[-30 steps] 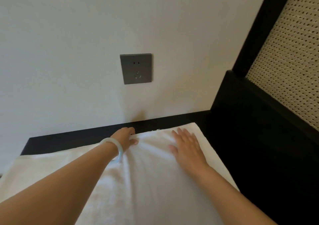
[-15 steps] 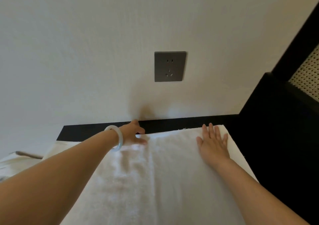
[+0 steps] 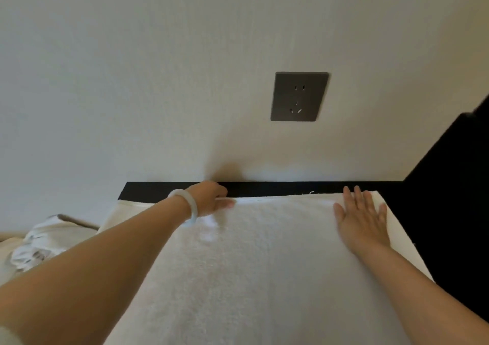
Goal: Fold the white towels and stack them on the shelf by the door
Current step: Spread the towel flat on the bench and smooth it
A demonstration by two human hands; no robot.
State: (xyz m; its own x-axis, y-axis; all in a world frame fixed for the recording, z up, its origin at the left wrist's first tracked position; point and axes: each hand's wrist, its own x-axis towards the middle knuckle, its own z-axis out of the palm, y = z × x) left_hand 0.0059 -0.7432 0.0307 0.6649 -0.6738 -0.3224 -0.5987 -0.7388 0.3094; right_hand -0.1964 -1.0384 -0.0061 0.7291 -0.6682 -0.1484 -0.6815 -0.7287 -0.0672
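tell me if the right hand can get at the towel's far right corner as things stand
Probably yes. The right hand lies flat on the towel just short of that far right corner, and nothing lies between them.

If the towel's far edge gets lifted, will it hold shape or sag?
Probably sags: the towel lies limp and flat, with soft ripples near the left hand gripping its far edge. Its nubby pile likely drags rather than slides on the dark top, so the flat right hand should pin it.
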